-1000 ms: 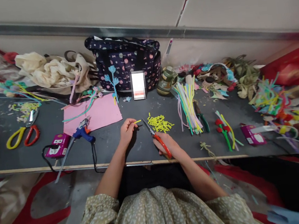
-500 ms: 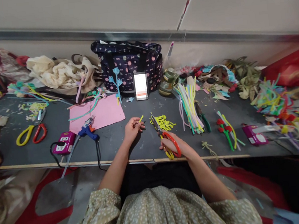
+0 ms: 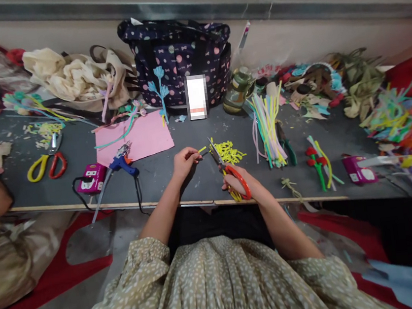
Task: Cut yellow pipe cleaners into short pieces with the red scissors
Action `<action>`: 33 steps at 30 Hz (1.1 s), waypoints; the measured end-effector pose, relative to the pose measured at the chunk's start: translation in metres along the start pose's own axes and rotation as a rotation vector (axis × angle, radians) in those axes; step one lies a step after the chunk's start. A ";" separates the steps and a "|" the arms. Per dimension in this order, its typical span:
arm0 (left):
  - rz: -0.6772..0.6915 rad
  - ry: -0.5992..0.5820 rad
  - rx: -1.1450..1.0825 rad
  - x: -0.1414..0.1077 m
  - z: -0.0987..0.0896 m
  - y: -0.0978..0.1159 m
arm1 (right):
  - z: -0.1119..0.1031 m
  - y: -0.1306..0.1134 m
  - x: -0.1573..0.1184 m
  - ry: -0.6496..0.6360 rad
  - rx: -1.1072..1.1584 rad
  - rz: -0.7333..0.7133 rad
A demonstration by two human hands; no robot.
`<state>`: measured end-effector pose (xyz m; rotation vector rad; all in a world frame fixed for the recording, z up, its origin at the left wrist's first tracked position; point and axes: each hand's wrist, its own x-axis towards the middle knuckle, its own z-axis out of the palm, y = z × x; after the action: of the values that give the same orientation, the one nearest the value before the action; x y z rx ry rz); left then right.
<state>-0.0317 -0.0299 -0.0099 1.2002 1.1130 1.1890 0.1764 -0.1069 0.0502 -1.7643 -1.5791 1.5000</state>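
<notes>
We observe the left hand [image 3: 185,163] with thumb and fingers pinched together on a yellow strip [image 3: 202,149], held just above the table [image 3: 204,187], its free end clear of the blades. We note the right hand [image 3: 252,180], fingers curled around the handles of the scissors [image 3: 242,178]; blades point away from the body. We record a pile [image 3: 231,152] of yellow cuttings just beside the blades, and a bundle [image 3: 269,135] right of it.
</notes>
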 end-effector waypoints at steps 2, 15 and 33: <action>0.007 0.007 0.027 0.000 0.000 0.001 | 0.000 0.001 -0.001 0.016 0.005 -0.013; 0.147 0.041 0.178 0.000 -0.002 0.000 | 0.006 -0.001 -0.008 0.026 -0.065 -0.024; 0.306 -0.394 0.678 -0.017 -0.003 0.021 | 0.005 -0.007 -0.022 0.038 -0.098 -0.096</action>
<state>-0.0376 -0.0471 0.0109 2.0830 1.0798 0.7412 0.1727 -0.1258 0.0638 -1.7312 -1.7194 1.3593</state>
